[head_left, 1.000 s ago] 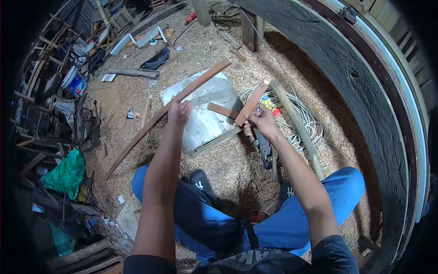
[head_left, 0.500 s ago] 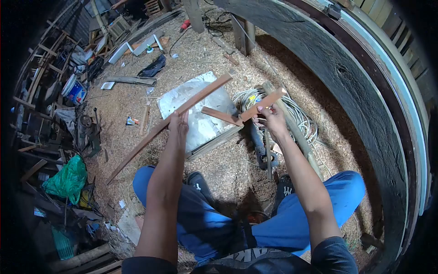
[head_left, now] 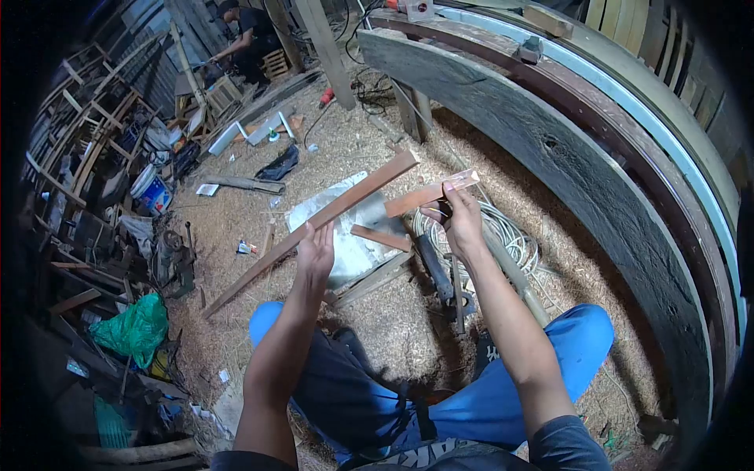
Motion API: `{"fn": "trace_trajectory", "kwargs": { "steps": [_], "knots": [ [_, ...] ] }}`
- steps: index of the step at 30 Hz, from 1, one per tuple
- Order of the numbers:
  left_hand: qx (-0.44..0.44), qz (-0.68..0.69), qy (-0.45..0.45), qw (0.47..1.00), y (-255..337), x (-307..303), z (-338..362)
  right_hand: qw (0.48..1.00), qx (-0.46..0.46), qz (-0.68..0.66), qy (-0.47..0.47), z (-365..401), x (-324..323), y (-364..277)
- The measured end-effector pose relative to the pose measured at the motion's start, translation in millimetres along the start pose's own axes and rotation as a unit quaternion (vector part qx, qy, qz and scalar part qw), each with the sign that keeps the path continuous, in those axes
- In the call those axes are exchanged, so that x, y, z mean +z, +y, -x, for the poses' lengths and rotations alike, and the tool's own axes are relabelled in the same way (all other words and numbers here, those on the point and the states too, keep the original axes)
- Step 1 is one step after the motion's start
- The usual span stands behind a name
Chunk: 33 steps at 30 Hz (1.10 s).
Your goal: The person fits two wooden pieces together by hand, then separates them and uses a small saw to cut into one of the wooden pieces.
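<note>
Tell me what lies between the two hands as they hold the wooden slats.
Head view: between left hand, gripping the long brown wooden slat, and right hand, gripping the short brown slat: a small wood offcut on a silvery metal sheet.

Open sawdust floor (head_left: 236, 220) lies left of the long strip (head_left: 259, 271). To the right the curved plank (head_left: 565, 165) blocks passage, and coiled cable (head_left: 525, 245) and a pole (head_left: 518, 281) clutter its foot.

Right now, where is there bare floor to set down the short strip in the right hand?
Bare sawdust lies between the cable coil and the curved plank, and beyond the metal sheet toward the post. Under the right hand holding the short strip, tools and a pole crowd the floor; the left edge is heaped clutter.
</note>
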<state>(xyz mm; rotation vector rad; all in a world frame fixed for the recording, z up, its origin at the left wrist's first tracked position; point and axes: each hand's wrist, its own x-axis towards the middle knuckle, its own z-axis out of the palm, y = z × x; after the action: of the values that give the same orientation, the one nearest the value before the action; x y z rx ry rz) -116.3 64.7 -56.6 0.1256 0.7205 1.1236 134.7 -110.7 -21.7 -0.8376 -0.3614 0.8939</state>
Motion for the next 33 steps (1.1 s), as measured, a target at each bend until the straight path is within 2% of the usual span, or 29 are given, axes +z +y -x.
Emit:
{"fn": "trace_trajectory", "kwargs": {
  "steps": [2,4,5,10,14,18,22,30,32,33],
  "knots": [
    [0.009,0.005,-0.011,1.0,3.4,4.6,10.5,0.999,-0.021,-0.023,-0.014,0.2,3.9,-3.9],
    [0.032,-0.028,-0.031,0.999,0.0,12.0,19.7,0.995,-0.099,0.003,-0.003,9.0,19.0,-17.3],
    [0.03,-0.029,-0.035,0.999,-4.7,14.2,21.5,0.995,-0.097,0.002,0.029,13.4,27.3,-23.0],
    [-0.006,-0.03,-0.112,0.993,-31.2,20.4,21.0,0.992,-0.109,0.011,0.06,13.6,24.5,-23.9],
    [0.005,-0.056,-0.115,0.992,-32.1,23.5,16.1,0.991,-0.099,-0.006,0.086,13.5,18.8,-25.6],
    [0.035,-0.066,-0.091,0.993,-26.3,35.3,20.0,0.975,-0.19,0.072,0.087,11.5,14.5,-25.2],
    [0.054,-0.099,-0.094,0.989,-28.0,33.4,22.7,0.969,-0.184,0.095,0.135,15.0,23.0,-28.5],
    [0.073,-0.138,-0.115,0.981,-22.7,37.2,33.4,0.955,-0.186,0.187,0.138,11.0,15.1,-14.7],
    [0.077,-0.15,-0.109,0.98,-23.5,37.2,34.0,0.918,-0.184,0.322,0.142,17.6,17.9,-20.1],
    [0.076,-0.15,-0.108,0.98,-23.2,35.5,31.9,0.918,-0.183,0.323,0.142,11.0,8.9,-15.6]
  ]
}}
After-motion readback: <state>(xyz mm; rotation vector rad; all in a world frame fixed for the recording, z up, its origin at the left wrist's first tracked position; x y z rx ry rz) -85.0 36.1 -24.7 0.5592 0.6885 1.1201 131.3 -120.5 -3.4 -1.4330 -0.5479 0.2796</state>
